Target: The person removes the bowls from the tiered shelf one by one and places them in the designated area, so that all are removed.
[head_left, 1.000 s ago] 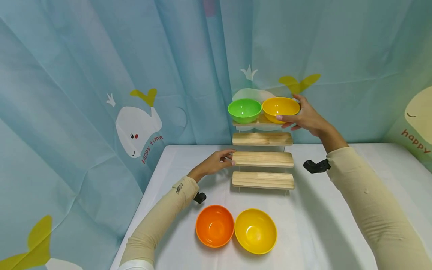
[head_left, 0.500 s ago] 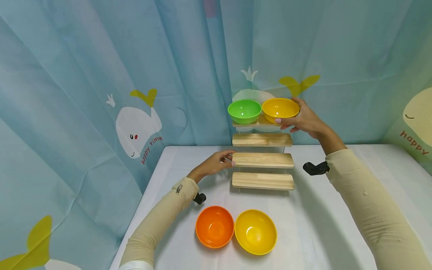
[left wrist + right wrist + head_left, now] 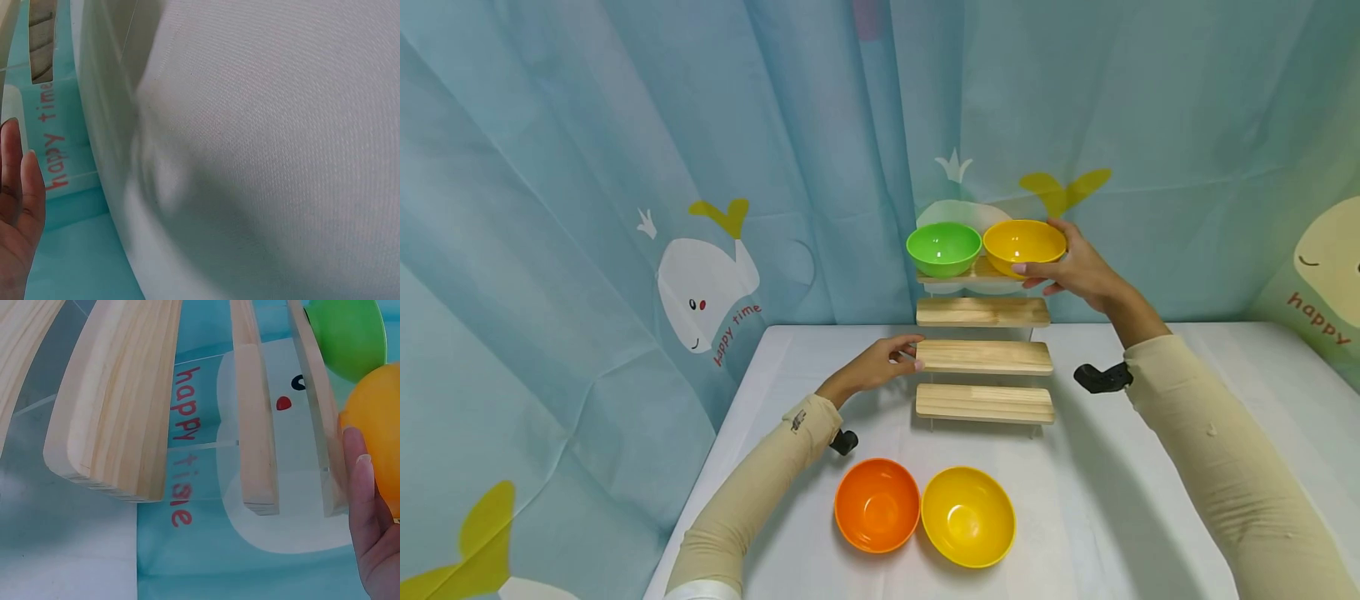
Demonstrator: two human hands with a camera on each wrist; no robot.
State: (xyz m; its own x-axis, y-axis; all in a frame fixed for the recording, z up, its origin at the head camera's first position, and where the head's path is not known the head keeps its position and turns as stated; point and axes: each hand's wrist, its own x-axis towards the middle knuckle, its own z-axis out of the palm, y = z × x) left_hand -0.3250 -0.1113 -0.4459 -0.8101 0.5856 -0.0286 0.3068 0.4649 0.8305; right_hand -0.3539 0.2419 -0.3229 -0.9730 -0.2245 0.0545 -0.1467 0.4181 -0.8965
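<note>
On the top tier of a wooden stepped rack point(image 3: 983, 357), my right hand point(image 3: 1082, 265) grips the right side of a yellow-orange bowl point(image 3: 1024, 242), thumb in front and forefinger behind. The right wrist view shows the fingers along the side of that bowl point(image 3: 378, 434). A light-green bowl point(image 3: 943, 248) sits beside it on the left, rims nearly touching. My left hand point(image 3: 874, 364) holds the left end of the rack's third board from the top, forefinger at the back edge and thumb at the front. In the left wrist view only part of that hand point(image 3: 19, 212) shows.
An orange bowl point(image 3: 877, 506) and a yellow bowl point(image 3: 968, 517) stand side by side on the white tablecloth point(image 3: 1112, 500) in front of the rack. A blue curtain point(image 3: 842, 167) with whale prints hangs right behind the rack.
The yellow-orange bowl has settled very slightly lower at the top board, with my right hand on it. My left hand stays at the rack.
</note>
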